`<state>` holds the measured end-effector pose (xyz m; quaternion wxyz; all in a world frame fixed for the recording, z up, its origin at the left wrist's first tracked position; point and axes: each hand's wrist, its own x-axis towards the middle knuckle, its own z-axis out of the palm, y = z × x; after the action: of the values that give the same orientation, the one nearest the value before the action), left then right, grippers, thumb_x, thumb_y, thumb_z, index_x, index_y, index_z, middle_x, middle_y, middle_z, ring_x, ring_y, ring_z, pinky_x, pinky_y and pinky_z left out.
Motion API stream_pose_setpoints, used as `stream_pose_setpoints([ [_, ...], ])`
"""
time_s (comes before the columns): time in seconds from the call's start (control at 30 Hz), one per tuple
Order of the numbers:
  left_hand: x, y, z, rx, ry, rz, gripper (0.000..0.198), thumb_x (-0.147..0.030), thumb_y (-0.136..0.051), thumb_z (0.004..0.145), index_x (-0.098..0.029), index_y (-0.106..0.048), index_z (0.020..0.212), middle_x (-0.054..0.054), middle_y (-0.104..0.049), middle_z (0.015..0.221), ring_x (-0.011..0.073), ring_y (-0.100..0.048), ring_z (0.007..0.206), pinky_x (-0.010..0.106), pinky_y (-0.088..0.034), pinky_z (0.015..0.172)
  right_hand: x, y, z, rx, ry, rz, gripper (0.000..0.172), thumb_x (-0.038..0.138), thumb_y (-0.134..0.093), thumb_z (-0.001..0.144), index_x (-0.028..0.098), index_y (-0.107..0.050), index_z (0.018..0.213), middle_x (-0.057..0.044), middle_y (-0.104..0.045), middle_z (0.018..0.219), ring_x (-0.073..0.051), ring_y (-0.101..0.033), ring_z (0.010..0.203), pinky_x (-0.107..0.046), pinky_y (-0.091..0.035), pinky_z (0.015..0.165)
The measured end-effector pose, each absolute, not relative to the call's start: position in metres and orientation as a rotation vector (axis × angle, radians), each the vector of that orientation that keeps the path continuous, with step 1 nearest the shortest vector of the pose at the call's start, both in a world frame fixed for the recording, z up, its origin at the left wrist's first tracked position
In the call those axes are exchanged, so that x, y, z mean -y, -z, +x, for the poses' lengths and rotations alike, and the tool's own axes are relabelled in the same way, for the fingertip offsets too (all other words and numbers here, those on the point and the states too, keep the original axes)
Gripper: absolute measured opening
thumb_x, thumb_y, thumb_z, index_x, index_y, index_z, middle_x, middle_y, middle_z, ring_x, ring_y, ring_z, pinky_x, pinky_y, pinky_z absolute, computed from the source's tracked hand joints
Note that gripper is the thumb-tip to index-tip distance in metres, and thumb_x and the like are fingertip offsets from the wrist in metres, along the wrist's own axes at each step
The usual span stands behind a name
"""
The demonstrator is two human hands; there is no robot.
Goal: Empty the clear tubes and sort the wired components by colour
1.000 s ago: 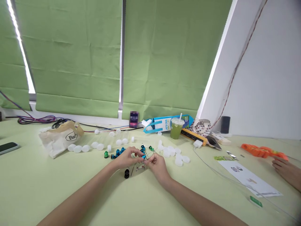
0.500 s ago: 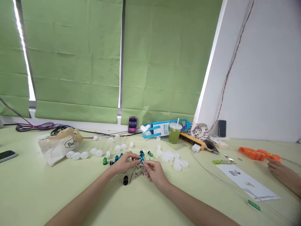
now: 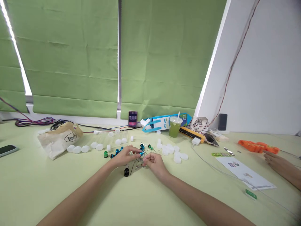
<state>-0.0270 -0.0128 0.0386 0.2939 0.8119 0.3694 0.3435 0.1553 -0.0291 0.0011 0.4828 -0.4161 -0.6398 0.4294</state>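
My left hand pinches a small shiny blue metallic piece between thumb and fingers. Close beside it, my right hand has its fingertips closed on a thin metal rod, whose end is at or near the blue piece; whether they touch I cannot tell. Under and around the fingers lies a loose pile of thin metal rods. Blue knob-like pieces sit partly behind my left hand. A green one stands to the left, and a black one stands nearer to me.
White round caps, some on clear tubes, lie across the back. Behind them are a cloth pouch, a green drink cup and a power strip. Rightward lie a paper sheet, orange pieces and another person's hand.
The camera view has tipped slightly, so the table things appear a little higher. Both my hands keep nearly the same place and grip, with the blue piece and the rod still together.
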Motion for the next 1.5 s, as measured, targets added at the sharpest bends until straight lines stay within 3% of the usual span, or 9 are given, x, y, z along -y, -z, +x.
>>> stream_pose_setpoints([
  [0.5,0.0161,-0.0413,-0.0239,-0.953,-0.906,2.162,0.034,-0.041,-0.053,0.075,-0.021,-0.065,0.100,0.006,-0.065,0.090,0.0193,-0.053,0.088,0.029,-0.040,0.079,0.0287,0.0003,0.1569,1.544,-1.027,-1.038,0.027,0.039,-0.063,0.063,0.016,-0.048,0.062,0.001,-0.059,0.053,-0.010,-0.053,0.048,-0.020,-0.039,0.045],
  [0.77,0.0159,-0.0394,-0.0221,-0.970,-0.925,2.162,0.034,-0.042,-0.053,0.075,-0.020,-0.065,0.099,0.006,-0.065,0.091,0.0183,-0.054,0.085,0.028,-0.041,0.078,0.0255,0.0032,0.1554,1.496,-1.101,-1.085,0.030,0.041,-0.061,0.063,0.018,-0.041,0.062,0.004,-0.056,0.049,-0.005,-0.039,0.032,-0.017,-0.029,0.032],
  [1.13,0.0132,-0.0381,-0.0257,-0.945,-0.937,2.189,0.033,-0.039,-0.052,0.077,-0.020,-0.064,0.101,0.006,-0.066,0.092,0.0195,-0.053,0.090,0.028,-0.040,0.080,0.0305,-0.0050,0.1558,1.575,-1.173,-0.966,0.028,0.043,-0.056,0.070,0.015,-0.055,0.071,0.000,-0.059,0.059,-0.004,-0.037,0.035,-0.017,-0.029,0.035],
  [1.33,0.0136,-0.0389,-0.0247,-0.939,-0.923,2.197,0.035,-0.041,-0.052,0.077,-0.020,-0.064,0.102,0.006,-0.066,0.091,0.0195,-0.053,0.089,0.029,-0.040,0.079,0.0302,-0.0042,0.1564,1.549,-1.167,-0.936,0.027,0.039,-0.063,0.066,0.014,-0.055,0.068,-0.002,-0.062,0.059,-0.011,-0.055,0.052,-0.022,-0.041,0.052],
  [1.5,0.0141,-0.0391,-0.0244,-0.944,-0.899,2.184,0.035,-0.041,-0.052,0.076,-0.020,-0.064,0.102,0.006,-0.065,0.092,0.0198,-0.053,0.091,0.028,-0.040,0.079,0.0266,-0.0006,0.1562,1.518,-1.154,-0.958,0.029,0.039,-0.067,0.060,0.014,-0.052,0.063,-0.001,-0.060,0.055,-0.012,-0.056,0.053,-0.023,-0.042,0.055],
])
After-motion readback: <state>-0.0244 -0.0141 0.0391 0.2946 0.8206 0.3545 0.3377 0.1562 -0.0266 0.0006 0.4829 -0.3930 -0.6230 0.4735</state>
